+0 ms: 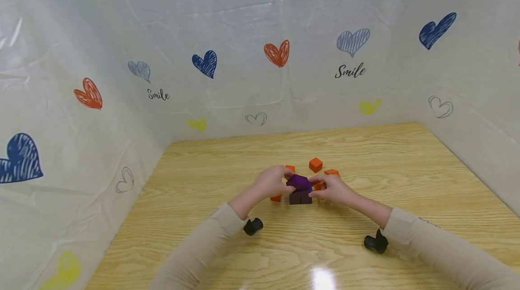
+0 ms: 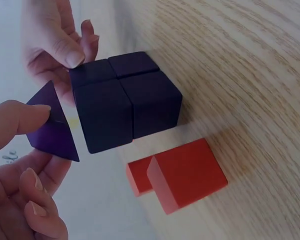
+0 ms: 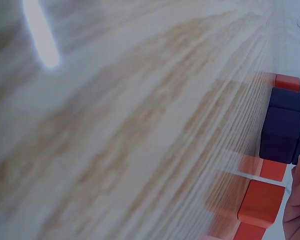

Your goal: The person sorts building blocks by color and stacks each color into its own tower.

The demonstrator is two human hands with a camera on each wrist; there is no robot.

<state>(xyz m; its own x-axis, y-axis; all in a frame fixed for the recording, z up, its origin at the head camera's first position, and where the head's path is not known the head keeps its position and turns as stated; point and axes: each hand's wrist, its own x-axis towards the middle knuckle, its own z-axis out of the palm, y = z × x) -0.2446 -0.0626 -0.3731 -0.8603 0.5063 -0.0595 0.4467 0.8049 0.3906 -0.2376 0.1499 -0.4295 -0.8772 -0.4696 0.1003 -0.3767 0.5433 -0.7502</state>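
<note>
Several dark purple cubes (image 1: 300,197) stand together as a block on the table, with straight seams between them. Between thumb and fingers, my left hand (image 1: 273,182) pinches a purple wedge-shaped block (image 2: 54,122); in the left wrist view a narrow gap separates it from the cubes' upper side. My right hand (image 1: 335,189) is at the right side of the cubes. Its thumb (image 2: 72,57) touches a cube's corner, and its other fingers are loosely bent, partly hidden behind the thumb and the blocks.
Orange blocks lie around the cubes: one at the back (image 1: 316,164), one at the left (image 1: 276,198), another near my right hand (image 3: 261,202). The wooden table (image 1: 227,258) meets a white heart-printed curtain (image 1: 239,91) behind and at the sides.
</note>
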